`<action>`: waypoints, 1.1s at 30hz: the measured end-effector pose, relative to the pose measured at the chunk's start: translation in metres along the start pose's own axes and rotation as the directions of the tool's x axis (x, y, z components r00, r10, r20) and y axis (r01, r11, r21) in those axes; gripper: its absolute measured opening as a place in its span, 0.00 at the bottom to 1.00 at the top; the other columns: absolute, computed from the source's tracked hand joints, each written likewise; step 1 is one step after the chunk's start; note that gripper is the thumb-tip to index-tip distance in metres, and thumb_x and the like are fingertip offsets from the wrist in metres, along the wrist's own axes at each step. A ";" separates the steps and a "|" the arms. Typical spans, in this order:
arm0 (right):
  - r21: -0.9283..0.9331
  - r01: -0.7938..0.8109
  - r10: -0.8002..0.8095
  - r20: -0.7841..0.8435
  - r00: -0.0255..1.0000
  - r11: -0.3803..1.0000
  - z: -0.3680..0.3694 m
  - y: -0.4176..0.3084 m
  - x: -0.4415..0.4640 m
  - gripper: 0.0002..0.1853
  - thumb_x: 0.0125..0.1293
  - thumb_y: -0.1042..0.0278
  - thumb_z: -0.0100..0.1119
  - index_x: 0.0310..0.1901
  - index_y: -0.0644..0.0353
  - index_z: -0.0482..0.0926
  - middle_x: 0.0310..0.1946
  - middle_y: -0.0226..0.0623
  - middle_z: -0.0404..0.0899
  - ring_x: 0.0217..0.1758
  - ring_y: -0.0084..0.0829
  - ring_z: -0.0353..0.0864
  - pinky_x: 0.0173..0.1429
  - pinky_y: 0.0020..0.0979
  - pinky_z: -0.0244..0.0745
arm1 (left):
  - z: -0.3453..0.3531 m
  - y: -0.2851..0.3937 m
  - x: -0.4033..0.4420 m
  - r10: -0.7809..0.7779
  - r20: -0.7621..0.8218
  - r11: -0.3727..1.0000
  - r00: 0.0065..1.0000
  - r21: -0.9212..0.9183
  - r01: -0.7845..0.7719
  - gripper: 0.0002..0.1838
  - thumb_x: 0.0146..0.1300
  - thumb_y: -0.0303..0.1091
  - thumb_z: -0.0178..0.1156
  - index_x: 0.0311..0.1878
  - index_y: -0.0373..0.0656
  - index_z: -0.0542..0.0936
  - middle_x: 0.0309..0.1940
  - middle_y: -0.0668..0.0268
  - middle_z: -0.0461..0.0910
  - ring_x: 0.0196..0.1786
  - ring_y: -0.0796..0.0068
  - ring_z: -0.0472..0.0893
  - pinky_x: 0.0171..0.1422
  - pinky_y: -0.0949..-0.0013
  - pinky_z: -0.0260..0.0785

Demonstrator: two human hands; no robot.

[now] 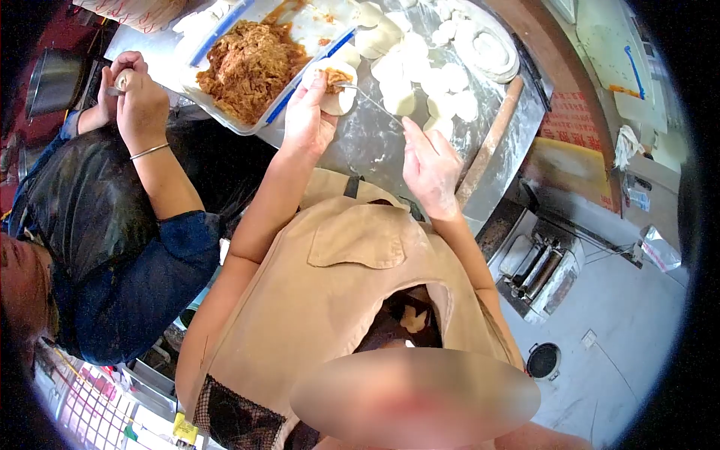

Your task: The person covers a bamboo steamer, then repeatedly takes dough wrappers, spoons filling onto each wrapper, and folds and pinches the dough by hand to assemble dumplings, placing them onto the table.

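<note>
A round dough wrapper [337, 101] rests in my left hand [309, 124], which is closed on its edge, with brown filling [337, 79] on top. My right hand [433, 166] pinches the handle of a thin metal utensil [376, 105], whose far end touches the filling. Just to the left of the wrapper stands a clear tub with a blue rim [271, 112], holding a large heap of brown filling [251, 67]. Several pale dough rounds [399, 71] lie on the floury metal table [360, 142] beyond my hands.
A wooden rolling pin [491, 139] lies to the right, below a coiled dough strip [487, 52]. At the left a co-worker's hands [139, 101] hold a small piece of dough. A machine with rollers [540, 262] stands at the lower right.
</note>
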State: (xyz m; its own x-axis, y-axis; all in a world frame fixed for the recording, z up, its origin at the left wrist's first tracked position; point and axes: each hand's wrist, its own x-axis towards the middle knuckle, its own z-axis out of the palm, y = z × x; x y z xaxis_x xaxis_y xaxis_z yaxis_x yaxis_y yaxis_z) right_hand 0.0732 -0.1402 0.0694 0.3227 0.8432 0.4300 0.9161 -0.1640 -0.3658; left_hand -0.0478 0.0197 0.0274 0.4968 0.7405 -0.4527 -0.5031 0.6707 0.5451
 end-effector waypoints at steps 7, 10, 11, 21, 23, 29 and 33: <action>0.214 -0.421 0.370 0.241 0.897 0.881 0.068 0.072 -0.079 0.11 0.60 0.67 0.56 0.43 0.57 0.83 0.31 0.43 0.80 0.29 0.43 0.80 0.38 0.36 0.75 | -0.005 0.009 -0.006 -0.133 0.170 0.971 0.977 -0.175 0.163 0.20 0.71 0.37 0.49 0.60 0.35 0.67 0.55 0.59 0.74 0.56 0.68 0.77 0.61 0.64 0.71; 0.123 -0.583 0.472 0.466 0.748 0.803 0.091 0.088 -0.089 0.12 0.60 0.64 0.56 0.41 0.58 0.84 0.35 0.46 0.82 0.36 0.47 0.81 0.43 0.38 0.75 | -0.010 -0.001 -0.004 -0.168 0.264 0.986 0.950 0.039 0.163 0.17 0.69 0.32 0.52 0.58 0.35 0.69 0.53 0.60 0.76 0.56 0.69 0.77 0.61 0.64 0.71; 0.141 -0.459 0.394 0.335 0.856 0.877 0.088 0.079 -0.075 0.12 0.61 0.64 0.56 0.41 0.59 0.84 0.34 0.45 0.83 0.36 0.44 0.82 0.43 0.36 0.76 | -0.007 -0.003 -0.006 -0.203 0.260 0.979 0.944 0.030 0.203 0.16 0.67 0.29 0.54 0.56 0.35 0.71 0.52 0.61 0.77 0.55 0.70 0.77 0.61 0.65 0.70; 0.652 -0.685 0.490 0.503 0.712 0.326 0.006 0.029 0.023 0.13 0.61 0.67 0.62 0.40 0.69 0.82 0.27 0.30 0.81 0.30 0.19 0.77 0.38 0.24 0.73 | 0.004 -0.022 -0.017 -0.452 0.382 0.885 0.806 0.302 0.354 0.18 0.67 0.32 0.54 0.59 0.38 0.70 0.54 0.62 0.75 0.58 0.71 0.75 0.62 0.66 0.68; 0.636 -0.695 0.496 0.509 0.704 0.334 0.004 0.028 0.018 0.11 0.58 0.69 0.63 0.39 0.68 0.83 0.27 0.32 0.82 0.29 0.20 0.78 0.37 0.23 0.73 | 0.007 -0.022 -0.020 -0.482 0.340 0.858 0.808 0.372 0.355 0.17 0.65 0.29 0.57 0.56 0.38 0.72 0.52 0.62 0.77 0.53 0.72 0.78 0.56 0.69 0.72; 0.397 -0.528 0.461 0.257 0.849 0.751 -0.016 0.002 0.013 0.09 0.57 0.70 0.62 0.37 0.65 0.83 0.27 0.42 0.83 0.28 0.27 0.82 0.37 0.27 0.76 | 0.014 -0.031 -0.019 -0.325 0.265 0.828 0.908 0.544 0.138 0.15 0.61 0.30 0.61 0.50 0.36 0.76 0.42 0.63 0.81 0.42 0.76 0.81 0.46 0.72 0.75; 0.462 -0.504 0.462 0.212 0.861 0.729 -0.008 0.015 0.011 0.08 0.57 0.70 0.62 0.37 0.64 0.83 0.29 0.41 0.83 0.29 0.29 0.83 0.38 0.29 0.77 | 0.022 -0.026 -0.014 -0.348 0.309 0.795 0.885 0.598 0.103 0.16 0.61 0.30 0.61 0.51 0.37 0.75 0.43 0.64 0.80 0.44 0.76 0.81 0.49 0.72 0.74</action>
State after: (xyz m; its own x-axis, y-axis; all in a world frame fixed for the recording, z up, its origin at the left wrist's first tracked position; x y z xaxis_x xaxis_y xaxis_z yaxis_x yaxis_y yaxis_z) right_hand 0.0927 -0.1375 0.0748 0.6504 0.7591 0.0268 0.3956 -0.3084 -0.8651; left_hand -0.0264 -0.0084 0.0350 0.8330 0.4092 -0.3723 0.0747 0.5835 0.8086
